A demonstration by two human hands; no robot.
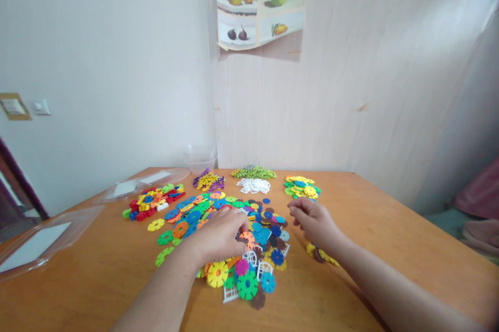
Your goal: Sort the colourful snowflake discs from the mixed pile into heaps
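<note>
Over the middle of a mixed pile of notched plastic discs point(247, 285), my left hand point(220, 236) is closed, thumb and fingers bent together. An orange notched disc point(248, 240) shows at its fingertips and seems pinched there. My right hand point(314, 219) hovers just right of the pile with its fingers curled in; whatever they may hold is hidden. Beneath my right forearm, a few yellow and brown discs point(328, 258) lie partly covered. White window-shaped pieces point(265, 269) are mixed into the main pile.
Behind my right hand is a heap of yellow, green and blue discs point(300, 186). White pieces point(254, 185), green pieces point(255, 172), purple-yellow pieces point(209, 181) and building bricks point(156, 199) form other heaps. Clear tubs point(200, 158) and lids point(83, 217) lie along the wooden table's left side point(117, 259).
</note>
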